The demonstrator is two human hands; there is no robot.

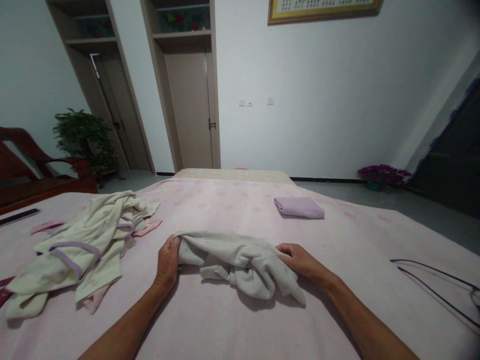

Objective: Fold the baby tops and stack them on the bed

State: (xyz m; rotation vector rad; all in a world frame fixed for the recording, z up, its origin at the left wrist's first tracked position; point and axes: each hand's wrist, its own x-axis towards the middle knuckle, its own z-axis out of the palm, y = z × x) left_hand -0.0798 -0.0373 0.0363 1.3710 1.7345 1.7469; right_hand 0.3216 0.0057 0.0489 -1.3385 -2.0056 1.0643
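A crumpled light grey ribbed garment (pixel 240 260) lies bunched on the pink bedsheet (pixel 232 330) in front of me. I cannot make out which kind of garment it is. At its left end, my left hand (pixel 168 260) pinches the upper corner between thumb and fingers. My right hand (pixel 300 260) grips the cloth at the right end, its fingers partly hidden behind the fabric. Between my hands the upper edge is stretched, while the rest hangs in loose folds on the sheet.
To the left lies a heap of cream clothes (pixel 101 235) with purple trim, near a dark phone (pixel 19 217). A folded lilac cloth (pixel 299 207) rests beyond my right hand. Black-wired eyeglasses or a similar thin wire object (pixel 438 275) lies at the right edge.
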